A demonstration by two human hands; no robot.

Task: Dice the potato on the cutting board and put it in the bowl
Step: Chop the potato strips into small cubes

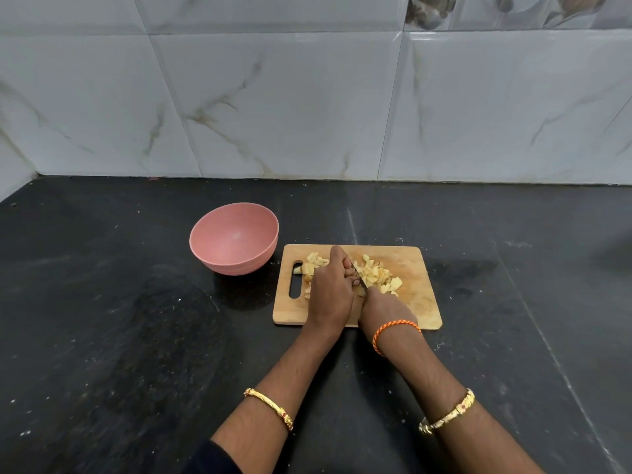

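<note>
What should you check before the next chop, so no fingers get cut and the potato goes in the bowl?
1. Knife held firmly: ok, the right hand has its grip on the handle.
2. Left hand clear of the blade: not ok, it rests on the potato pieces right beside the blade.
3. Left fingertips tucked back: cannot tell, the hand hides them.
4. Cutting board flat on the counter: ok.
5. Bowl ready: ok, it is upright, with nothing in it, just left of the board.
6. Pieces small enough: cannot tell, some lie under the left hand.
</note>
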